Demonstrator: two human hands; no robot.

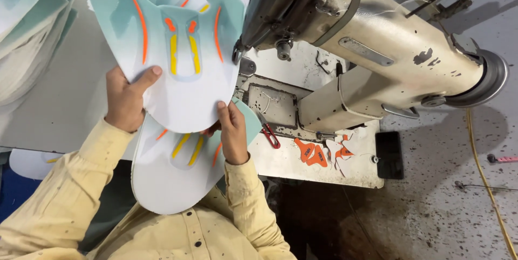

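Gripping the printed panel's [178, 60] lower edge, both hands [127, 98] [233, 133] sit beside the sewing machine [372, 49].

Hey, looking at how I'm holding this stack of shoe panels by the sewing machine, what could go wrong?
The panels are held only at their lower edges by the left hand and right hand, so loose ones might slide out. The top edge sits close to the machine head and could snag.

Both forearms raised, left hand [125, 101] and right hand [233, 133] in a pinch, thumbs on top.
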